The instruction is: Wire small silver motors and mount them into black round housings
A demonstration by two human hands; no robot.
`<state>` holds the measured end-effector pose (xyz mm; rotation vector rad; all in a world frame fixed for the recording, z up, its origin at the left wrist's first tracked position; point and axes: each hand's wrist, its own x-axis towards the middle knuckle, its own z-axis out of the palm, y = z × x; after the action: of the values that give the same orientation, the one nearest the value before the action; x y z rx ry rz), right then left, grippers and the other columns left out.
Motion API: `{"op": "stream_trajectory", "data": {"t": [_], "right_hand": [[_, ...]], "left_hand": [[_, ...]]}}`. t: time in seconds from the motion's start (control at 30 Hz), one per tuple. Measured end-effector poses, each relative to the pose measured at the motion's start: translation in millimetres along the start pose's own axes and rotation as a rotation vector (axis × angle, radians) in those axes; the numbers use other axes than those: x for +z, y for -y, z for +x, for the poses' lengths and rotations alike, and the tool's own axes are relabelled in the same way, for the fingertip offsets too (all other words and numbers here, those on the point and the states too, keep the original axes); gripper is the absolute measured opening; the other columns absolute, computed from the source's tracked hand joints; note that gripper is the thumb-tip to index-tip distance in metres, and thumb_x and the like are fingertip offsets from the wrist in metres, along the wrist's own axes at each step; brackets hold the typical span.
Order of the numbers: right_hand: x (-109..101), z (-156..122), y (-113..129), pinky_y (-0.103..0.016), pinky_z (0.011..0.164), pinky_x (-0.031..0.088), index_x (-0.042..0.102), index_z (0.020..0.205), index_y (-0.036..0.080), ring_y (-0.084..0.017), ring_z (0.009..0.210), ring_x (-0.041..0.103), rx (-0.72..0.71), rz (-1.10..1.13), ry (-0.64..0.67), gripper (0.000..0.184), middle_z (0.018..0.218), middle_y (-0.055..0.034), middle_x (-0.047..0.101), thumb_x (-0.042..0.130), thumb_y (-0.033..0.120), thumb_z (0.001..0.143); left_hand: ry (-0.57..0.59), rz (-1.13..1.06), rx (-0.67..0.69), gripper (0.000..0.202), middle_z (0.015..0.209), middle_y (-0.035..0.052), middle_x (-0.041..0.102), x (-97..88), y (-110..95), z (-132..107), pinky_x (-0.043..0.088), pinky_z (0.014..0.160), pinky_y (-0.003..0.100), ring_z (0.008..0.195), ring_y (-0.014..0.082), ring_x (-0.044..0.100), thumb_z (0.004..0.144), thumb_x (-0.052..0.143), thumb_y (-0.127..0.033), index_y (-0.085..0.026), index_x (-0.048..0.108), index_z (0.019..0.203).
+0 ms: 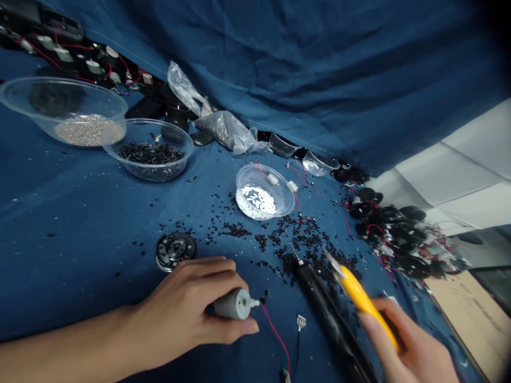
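My left hand [199, 303] is closed around a small grey cylindrical motor [235, 305], whose pale shaft end points right. A black round disc part [175, 250] lies just behind that hand. My right hand [411, 340] grips a yellow utility knife [361, 295], its pointed metal tip aimed up and left; both are slightly blurred. Between my hands lies a black electric screwdriver [331, 314] with its bit pointing away from me. A red wire [277, 330] and a metal terminal on a black lead [301, 322] rest on the blue cloth by the motor.
Small black screws [307, 239] are scattered across the cloth. Beyond stand a clear bowl of white pieces [241, 205], a tub of black pieces [186, 162] and a larger tub [122, 106]. Wired black parts [399, 223] are heaped at right, plastic bags [227, 130] at the back.
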<state>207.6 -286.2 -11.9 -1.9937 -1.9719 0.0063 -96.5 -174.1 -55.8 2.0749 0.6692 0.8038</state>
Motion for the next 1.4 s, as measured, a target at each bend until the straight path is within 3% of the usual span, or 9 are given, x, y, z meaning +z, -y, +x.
{"op": "stream_trajectory", "data": {"t": [0.1, 0.23, 0.43, 0.6, 0.7, 0.83, 1.1, 1.27, 1.4], "right_hand": [[4.8, -1.0, -36.9, -0.022, 0.039, 0.044, 0.062, 0.085, 0.02, -0.015, 0.042, 0.057, 0.179, -0.104, 0.094, 0.046, 0.057, 0.0019, 0.061, 0.045, 0.063, 0.092], [14.1, -1.5, -60.0, -0.027, 0.046, 0.046, 0.065, 0.088, 0.02, -0.019, 0.052, 0.062, 0.176, -0.228, 0.148, 0.052, 0.069, -0.003, 0.065, 0.043, 0.067, 0.09], [-1.7, 10.0, 26.0, -0.03, 0.074, 0.048, 0.062, 0.1, 0.018, -0.02, 0.083, 0.064, -0.158, -0.085, -0.174, 0.021, 0.095, -0.0066, 0.064, 0.053, 0.037, 0.095], [9.6, 30.3, 91.5, -0.027, 0.059, 0.043, 0.05, 0.13, 0.015, -0.016, 0.07, 0.057, -0.539, 0.078, 0.003, 0.034, 0.088, -0.0053, 0.061, 0.046, 0.013, 0.097], [24.0, 42.7, 101.0, -0.028, 0.053, 0.036, 0.049, 0.132, 0.016, -0.016, 0.065, 0.05, -0.603, 0.079, 0.091, 0.035, 0.083, -0.0032, 0.056, 0.04, 0.013, 0.099], [31.3, 51.5, 104.4, -0.03, 0.053, 0.032, 0.058, 0.118, 0.018, -0.017, 0.068, 0.046, -0.599, 0.012, 0.182, 0.027, 0.085, -0.002, 0.053, 0.046, 0.01, 0.095], [41.1, 41.4, 119.1, -0.029, 0.057, 0.034, 0.061, 0.092, 0.021, -0.016, 0.077, 0.047, -0.572, 0.207, 0.232, 0.013, 0.09, 0.0002, 0.053, 0.066, 0.032, 0.087], [54.4, 44.6, 115.1, -0.029, 0.056, 0.031, 0.058, 0.078, 0.017, -0.016, 0.07, 0.046, -0.434, 0.395, 0.127, 0.009, 0.079, -0.0015, 0.053, 0.066, 0.018, 0.082], [58.2, 46.8, 105.6, -0.023, 0.052, 0.033, 0.059, 0.084, 0.017, -0.011, 0.059, 0.044, -0.203, 0.646, 0.066, 0.007, 0.07, 0.0031, 0.048, 0.065, 0.021, 0.086]], "left_hand": [[0.135, -0.062, -0.127, 0.035, 0.058, -0.0076, 0.038, -1.1, -4.3, 2.2, 0.028, 0.051, 0.022, 0.052, 0.0077, 0.037, 0.086, 0.063, -0.037, -0.018, 0.044, 0.063], [0.187, -0.173, -0.259, 0.042, 0.055, -0.0078, 0.031, -2.5, -10.1, 0.9, 0.027, 0.048, 0.021, 0.051, 0.0084, 0.033, 0.089, 0.055, -0.047, -0.019, 0.04, 0.061], [0.205, -0.473, -0.451, 0.035, 0.074, -0.0013, 0.056, -5.8, -12.8, 0.5, 0.045, 0.061, 0.023, 0.067, 0.0129, 0.053, 0.091, 0.051, -0.051, -0.018, 0.056, 0.081], [0.326, -0.731, -0.593, 0.044, 0.06, -0.0028, 0.055, 0.0, -11.9, 8.3, 0.046, 0.055, 0.023, 0.056, 0.0116, 0.057, 0.09, 0.051, -0.057, -0.016, 0.051, 0.075], [0.392, -0.717, -0.641, 0.041, 0.05, -0.0073, 0.048, -0.4, -10.5, 13.6, 0.034, 0.041, 0.017, 0.042, 0.008, 0.048, 0.085, 0.058, -0.056, -0.016, 0.052, 0.078], [0.51, -0.656, -0.698, 0.015, 0.046, -0.0121, 0.039, -11.4, -11.9, 18.7, 0.02, 0.035, 0.014, 0.034, 0.0037, 0.034, 0.081, 0.063, -0.025, -0.016, 0.055, 0.09], [0.896, -0.663, -0.826, 0.039, 0.038, -0.0162, 0.04, -21.6, -7.5, 16.3, 0.021, 0.027, 0.011, 0.029, 0.0042, 0.027, 0.061, 0.058, -0.008, -0.019, 0.049, 0.098], [0.8, -0.801, -0.747, 0.08, 0.053, -0.0079, 0.059, -28.0, -0.4, 16.0, 0.037, 0.036, 0.013, 0.039, 0.0081, 0.049, 0.077, 0.067, -0.024, -0.016, 0.022, 0.144], [0.352, -0.643, -0.504, 0.078, 0.068, 0.001, 0.069, -50.4, -8.7, 23.4, 0.049, 0.059, 0.023, 0.06, 0.0144, 0.061, 0.091, 0.055, -0.049, -0.022, 0.014, 0.151]]}}
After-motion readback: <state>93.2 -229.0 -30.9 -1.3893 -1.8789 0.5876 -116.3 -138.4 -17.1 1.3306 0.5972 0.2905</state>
